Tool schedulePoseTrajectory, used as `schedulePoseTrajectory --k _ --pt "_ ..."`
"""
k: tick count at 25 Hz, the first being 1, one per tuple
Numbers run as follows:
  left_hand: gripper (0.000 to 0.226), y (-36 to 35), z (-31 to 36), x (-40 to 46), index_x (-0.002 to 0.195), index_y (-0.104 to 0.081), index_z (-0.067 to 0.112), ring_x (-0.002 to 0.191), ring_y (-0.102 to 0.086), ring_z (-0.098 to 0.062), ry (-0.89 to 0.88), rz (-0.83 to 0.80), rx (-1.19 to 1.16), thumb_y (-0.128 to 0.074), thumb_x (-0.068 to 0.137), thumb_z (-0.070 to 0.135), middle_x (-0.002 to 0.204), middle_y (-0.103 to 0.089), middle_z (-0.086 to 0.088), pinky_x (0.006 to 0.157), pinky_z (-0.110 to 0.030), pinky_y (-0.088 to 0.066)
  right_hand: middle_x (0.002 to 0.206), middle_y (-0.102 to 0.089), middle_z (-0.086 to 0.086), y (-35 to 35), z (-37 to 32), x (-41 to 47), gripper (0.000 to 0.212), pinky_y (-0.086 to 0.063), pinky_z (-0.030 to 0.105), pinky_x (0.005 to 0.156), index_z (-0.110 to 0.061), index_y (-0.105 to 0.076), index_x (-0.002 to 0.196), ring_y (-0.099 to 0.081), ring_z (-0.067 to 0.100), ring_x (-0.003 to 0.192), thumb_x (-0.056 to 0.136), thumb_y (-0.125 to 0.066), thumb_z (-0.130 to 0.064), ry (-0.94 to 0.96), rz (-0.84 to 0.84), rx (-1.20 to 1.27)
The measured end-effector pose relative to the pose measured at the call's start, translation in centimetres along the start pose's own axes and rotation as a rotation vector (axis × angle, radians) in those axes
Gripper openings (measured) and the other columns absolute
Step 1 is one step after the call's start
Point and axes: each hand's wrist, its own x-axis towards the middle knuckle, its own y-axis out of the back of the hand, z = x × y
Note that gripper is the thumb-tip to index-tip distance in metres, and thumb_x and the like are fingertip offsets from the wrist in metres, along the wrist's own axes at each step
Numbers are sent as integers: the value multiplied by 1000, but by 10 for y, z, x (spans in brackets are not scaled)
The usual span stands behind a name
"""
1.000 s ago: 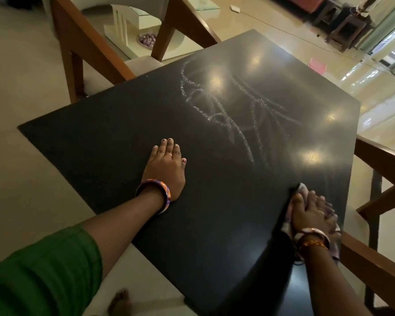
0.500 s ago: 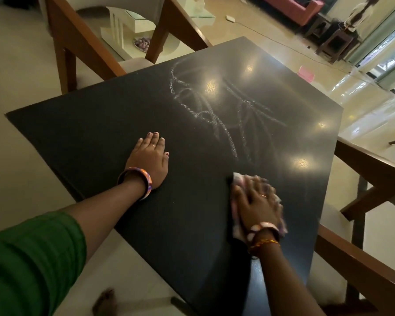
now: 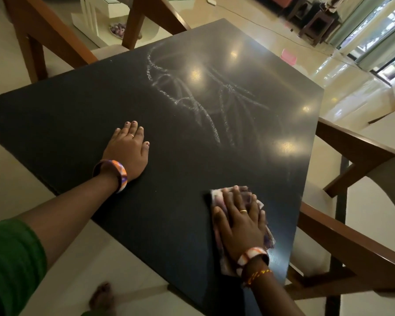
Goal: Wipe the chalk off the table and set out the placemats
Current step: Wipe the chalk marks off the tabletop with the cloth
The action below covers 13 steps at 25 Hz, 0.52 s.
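A black square table point(image 3: 66, 115) fills the view. White chalk lines point(image 3: 192, 99) cover its far middle part. My left hand point(image 3: 128, 151) lies flat on the tabletop, fingers spread, holding nothing. My right hand point(image 3: 242, 222) presses a crumpled pale cloth point(image 3: 267, 238) onto the table near the right front edge, below the chalk lines. No placemats are in view.
Wooden chairs with pale seats stand at the far left point(image 3: 55, 37) and along the right side point(image 3: 351, 160). A pink object point(image 3: 287, 56) lies on the glossy floor beyond the table. Dark stools point(image 3: 315, 26) stand far back. A foot point(image 3: 102, 297) shows below the table's front corner.
My right hand with the cloth slid left from the table's right edge, then stayed near the front right. The left hand has stayed flat in place. The view shifted slightly.
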Motion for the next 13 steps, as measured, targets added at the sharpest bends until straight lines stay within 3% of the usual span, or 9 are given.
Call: schedulePoseTrajectory --k 2,4,8,11,13 --pt "51 0 1 -2 144 -27 2 143 -15 -26 13 -6 10 -32 99 26 153 -21 -15 116 -38 -11 144 22 -33 8 16 -3 54 17 35 112 -68 1 127 24 10 139 75 1 -79 105 -55 -22" --pt "50 0 10 -10 144 -28 1 143 -15 -27 54 -7 12 -33 99 24 153 -22 -16 116 -38 -11 149 15 -28 16 47 15 57 10 39 114 -64 -4 133 17 12 142 78 -3 -77 108 -15 -46" --pt "52 -11 66 -45 144 -27 2 144 -12 -26 70 -1 -29 -36 98 23 154 -18 -16 117 -37 -9 159 -3 -13 38 100 79 55 -2 55 116 -47 -13 147 3 24 146 95 -23 -62 -145 33 53" --pt "55 -30 125 -73 147 -19 5 145 -6 -24 74 -8 -20 -32 98 27 156 -11 -13 117 -36 -5 160 -1 -11 45 108 87 55 2 58 115 -44 -13 149 8 27 146 97 -24 -58 -165 13 99" --pt "57 -43 162 -79 148 -14 5 145 -2 -25 151 -2 -21 -30 99 30 156 -6 -14 117 -37 -3 159 5 -10 37 105 57 54 6 57 115 -44 -9 149 12 27 145 98 -22 -57 -70 16 81"
